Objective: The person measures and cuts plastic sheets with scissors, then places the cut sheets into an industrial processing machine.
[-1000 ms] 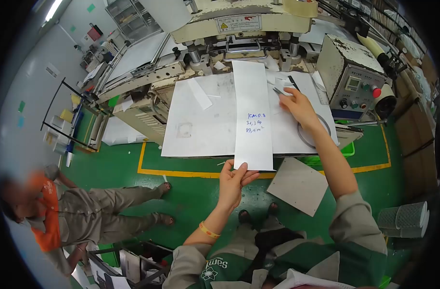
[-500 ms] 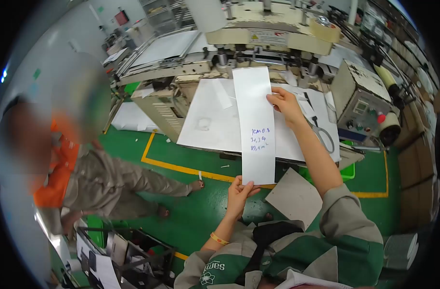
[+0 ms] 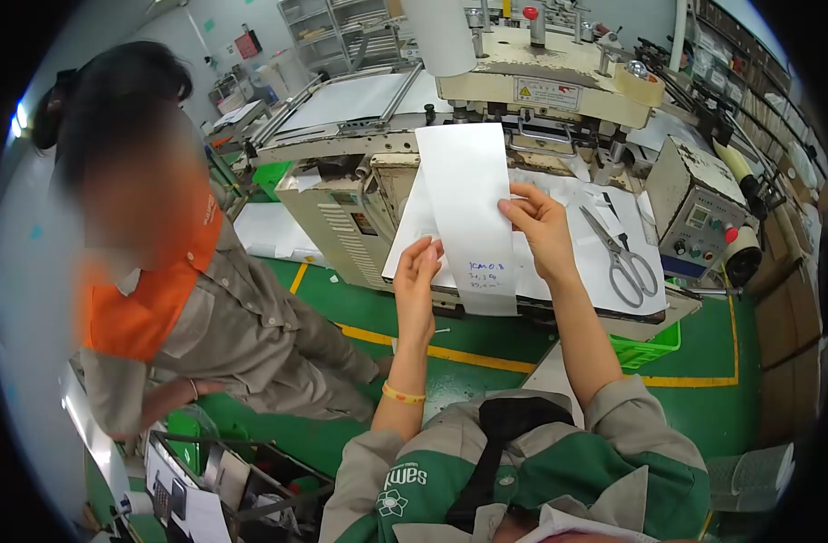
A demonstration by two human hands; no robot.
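Note:
A long white paper strip (image 3: 473,195) hangs upright before me, with blue handwriting near its lower end. My right hand (image 3: 542,228) pinches its right edge between thumb and fingers. On the other side, my left hand (image 3: 416,288) has its fingers extended and slightly apart, fingertips right at the strip's left edge. A yellow band circles that wrist. Grey-handled scissors (image 3: 622,262) lie partly spread on the white-topped worktable (image 3: 581,294), just right of my right hand.
A co-worker (image 3: 224,290) in an orange and khaki uniform stands close on my left. Behind the worktable is a cream machine (image 3: 513,63), with a control box (image 3: 699,222) to the right. A green crate (image 3: 649,347) sits below; a black-framed cart (image 3: 269,452) is at lower left.
My left hand has let go of the strip's bottom end and moved up to its left edge. My right hand still grips the strip. The co-worker appears closer and more upright.

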